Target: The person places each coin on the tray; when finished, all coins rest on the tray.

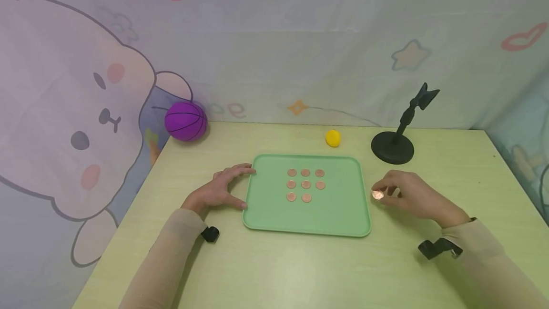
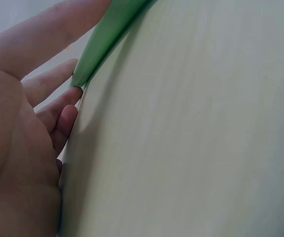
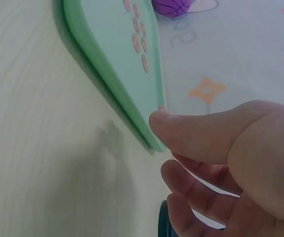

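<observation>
A light green tray [image 1: 274, 218] lies on the table, with several copper coins [image 1: 306, 184] set out in rows on it; the front row has two. My left hand [image 1: 219, 190] rests against the tray's left edge, thumb and fingers spread apart and touching the rim, as the left wrist view also shows at the green tray edge [image 2: 95, 54]. Just beyond the right edge of the tray, my right hand [image 1: 411, 197] pinches one copper coin [image 1: 377, 194] between thumb and fingers, above the table. In the right wrist view the thumb [image 3: 196, 131] mostly hides that coin.
Behind the tray sits a small yellow object [image 1: 332, 138]. A black stand [image 1: 392, 148] with a round base is at the back right. The purple ball [image 1: 186, 121] lies at the table's back left corner. A printed cloth [image 1: 274, 51] hangs behind the table.
</observation>
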Tool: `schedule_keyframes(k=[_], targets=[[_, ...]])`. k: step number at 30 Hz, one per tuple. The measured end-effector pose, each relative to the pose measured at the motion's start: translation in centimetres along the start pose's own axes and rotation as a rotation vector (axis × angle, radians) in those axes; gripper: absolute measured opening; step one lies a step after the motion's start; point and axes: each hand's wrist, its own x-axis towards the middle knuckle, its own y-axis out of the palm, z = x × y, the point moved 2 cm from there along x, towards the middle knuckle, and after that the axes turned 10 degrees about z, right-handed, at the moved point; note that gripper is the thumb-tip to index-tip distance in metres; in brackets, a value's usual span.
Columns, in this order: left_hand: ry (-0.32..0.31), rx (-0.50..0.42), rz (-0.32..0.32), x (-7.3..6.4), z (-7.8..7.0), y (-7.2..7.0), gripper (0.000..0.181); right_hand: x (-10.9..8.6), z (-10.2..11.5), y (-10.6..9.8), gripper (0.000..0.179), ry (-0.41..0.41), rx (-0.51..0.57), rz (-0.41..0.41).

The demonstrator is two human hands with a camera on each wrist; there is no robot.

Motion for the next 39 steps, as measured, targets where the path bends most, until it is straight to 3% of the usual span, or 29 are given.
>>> schedule_keyframes(k=[13, 23, 31, 39], targets=[[-0.002, -0.003, -0.007, 0.0, 0.0, -0.1, 0.094, 2.2, 2.1, 0.0, 0.019, -0.033, 0.047, 0.024], [-0.024, -0.030, 0.001, -0.2, -0.4, 0.0, 0.094, 3.7, 2.1, 1.6, 0.014, -0.074, 0.027, 0.051], [-0.034, -0.041, -0.007, -0.1, -0.4, -0.2, 0.094, 4.9, 3.3, 1.9, 0.011, -0.118, 0.026, 0.059], [-0.009, 0.004, 0.003, 0.0, -0.2, 0.0, 0.093, 6.2, 4.0, 3.4, 0.009, -0.078, 0.029, 0.101]])
